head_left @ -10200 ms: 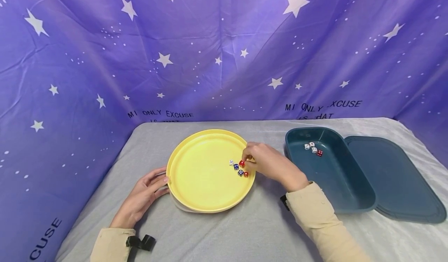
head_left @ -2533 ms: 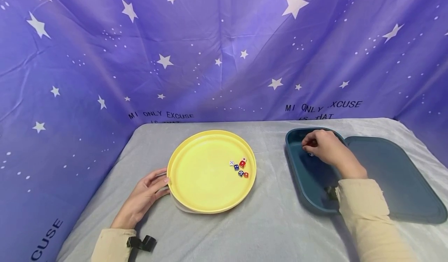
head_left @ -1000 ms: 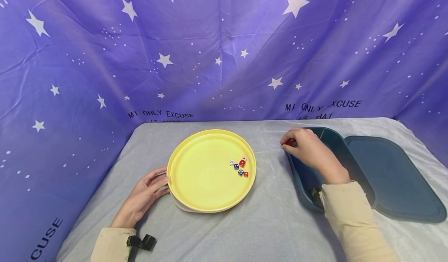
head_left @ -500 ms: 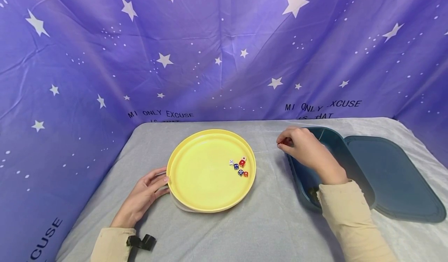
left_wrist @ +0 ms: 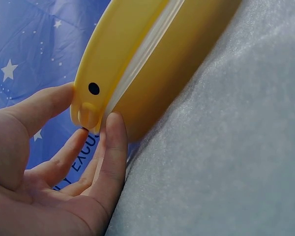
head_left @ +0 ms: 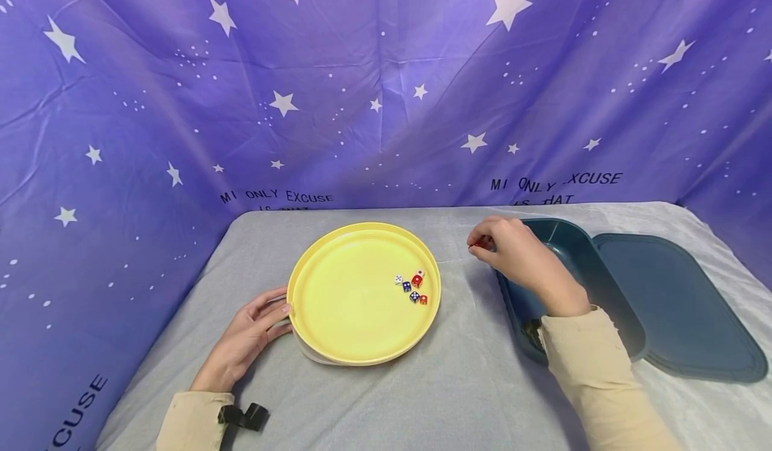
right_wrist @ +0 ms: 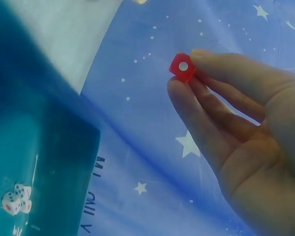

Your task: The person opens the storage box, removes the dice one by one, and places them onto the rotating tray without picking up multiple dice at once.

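My right hand pinches a red die between thumb and fingertips, above the left rim of the dark teal box. Inside that box, the right wrist view shows white dice bunched together. A round yellow container with a raised rim stands left of the box. Toward its right side lie two blue dice, two red dice and two white dice. My left hand touches the container's left edge, fingers fairly straight, its thumb by a black dot and a small tab.
A flat teal lid lies right of the box, close against it. Grey cloth covers the table. Purple star-printed curtain hangs behind and along the left side.
My right hand came from the yellow container into the teal box, then lifted out leftward with a red die. One more white die shows in the container than 10 seconds ago. The left hand stays put.
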`<state>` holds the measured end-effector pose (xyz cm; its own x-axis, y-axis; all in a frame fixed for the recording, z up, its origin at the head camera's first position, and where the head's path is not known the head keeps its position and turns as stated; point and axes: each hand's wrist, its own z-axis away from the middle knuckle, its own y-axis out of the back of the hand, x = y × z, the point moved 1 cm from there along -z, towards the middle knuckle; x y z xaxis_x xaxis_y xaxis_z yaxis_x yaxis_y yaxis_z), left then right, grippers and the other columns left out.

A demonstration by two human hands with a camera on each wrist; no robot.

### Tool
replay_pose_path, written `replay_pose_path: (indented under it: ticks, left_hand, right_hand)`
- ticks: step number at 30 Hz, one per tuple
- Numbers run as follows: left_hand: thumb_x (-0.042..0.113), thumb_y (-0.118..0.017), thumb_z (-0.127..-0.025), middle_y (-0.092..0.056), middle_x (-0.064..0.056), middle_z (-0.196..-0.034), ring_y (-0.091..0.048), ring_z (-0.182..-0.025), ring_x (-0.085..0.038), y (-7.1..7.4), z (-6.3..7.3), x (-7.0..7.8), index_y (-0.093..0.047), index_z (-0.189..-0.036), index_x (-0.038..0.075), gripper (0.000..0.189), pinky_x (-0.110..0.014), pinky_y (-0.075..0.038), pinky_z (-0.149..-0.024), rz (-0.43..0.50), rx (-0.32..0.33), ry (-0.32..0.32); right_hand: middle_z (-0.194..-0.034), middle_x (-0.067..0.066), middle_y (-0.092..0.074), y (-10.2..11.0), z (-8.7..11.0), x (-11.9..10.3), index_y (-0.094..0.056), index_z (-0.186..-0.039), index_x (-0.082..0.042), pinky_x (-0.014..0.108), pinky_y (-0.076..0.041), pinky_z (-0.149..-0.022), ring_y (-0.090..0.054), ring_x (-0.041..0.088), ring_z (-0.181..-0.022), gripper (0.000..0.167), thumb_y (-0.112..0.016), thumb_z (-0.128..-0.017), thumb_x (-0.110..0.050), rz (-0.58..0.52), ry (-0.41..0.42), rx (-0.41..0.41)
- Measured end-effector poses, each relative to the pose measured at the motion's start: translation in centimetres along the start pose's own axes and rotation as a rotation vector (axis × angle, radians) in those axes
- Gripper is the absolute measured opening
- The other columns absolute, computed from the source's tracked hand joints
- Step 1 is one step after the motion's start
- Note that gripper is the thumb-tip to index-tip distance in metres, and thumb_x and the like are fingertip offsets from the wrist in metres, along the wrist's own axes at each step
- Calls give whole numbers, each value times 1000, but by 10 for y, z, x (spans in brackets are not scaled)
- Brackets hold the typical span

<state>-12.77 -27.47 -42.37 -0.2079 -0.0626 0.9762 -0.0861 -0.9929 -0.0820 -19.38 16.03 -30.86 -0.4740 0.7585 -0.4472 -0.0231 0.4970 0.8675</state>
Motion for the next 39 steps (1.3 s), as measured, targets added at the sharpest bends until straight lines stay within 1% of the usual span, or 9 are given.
replay_pose_path:
  ticks: [3, 10, 19, 26, 30, 36, 39]
  left_hand:
    - [9, -62, -98, -63, -1, -121, -64, -109, -11, 0, 0, 0, -36, -146, -5, 55, -36, -58, -96, 4, -1, -1]
    - [9, -61, -99, -65, -1, -120, -64, -109, -11, -1, 1, 1, -35, -145, -6, 55, -35, -58, -96, -5, -25, -10]
    - [9, -61, -99, -65, 0, -120, -65, -109, -11, 1, 0, 0, -36, -145, -5, 55, -36, -58, -96, 1, -14, -6]
    - [10, -61, -99, -64, -2, -122, -64, -109, -11, 1, -1, 0, -35, -146, -5, 56, -36, -58, -96, -7, -16, -3]
    - [10, -61, -99, -64, -1, -121, -64, -109, -11, 1, -1, 0, -35, -146, -5, 55, -36, -58, -96, -8, -20, -6]
    - [9, -60, -99, -64, -1, -120, -64, -109, -11, 1, 0, -1, -36, -146, -5, 54, -36, -58, -96, -1, -23, -13]
    - [9, -60, -99, -64, -2, -121, -64, -109, -11, 1, 0, -1, -35, -146, -6, 55, -36, -58, -96, -3, -27, -16]
  right_hand:
    - [-88, 9, -69, -3, -2, -2, -73, -90, 0, 40, -60, -73, -66, 21, -79, 3, -72, -88, -2, -7, 5, -5]
    - [-88, 7, -68, -10, -4, -6, -72, -90, 1, 38, -60, -73, -67, 20, -80, 4, -72, -88, -3, -16, 19, -8]
    - [-88, 5, -66, -20, -7, -15, -73, -91, 0, 34, -59, -73, -64, 18, -81, 4, -72, -88, -3, -29, 18, -42]
    - [-87, 5, -66, -30, -11, -20, -74, -90, -1, 32, -59, -72, -63, 17, -79, 4, -73, -86, -1, -32, 54, -46]
    - [-83, 3, -65, -36, -12, -23, -74, -88, -2, 29, -57, -70, -61, 15, -77, 4, -73, -85, 0, -36, 76, -50]
    - [-84, 2, -64, -43, -13, -27, -74, -89, -3, 28, -55, -69, -60, 16, -77, 4, -73, -86, -2, -44, 73, -70]
    - [-84, 3, -64, -47, -14, -29, -74, -90, -2, 27, -55, -69, -60, 16, -77, 4, -73, -86, -2, -45, 86, -78]
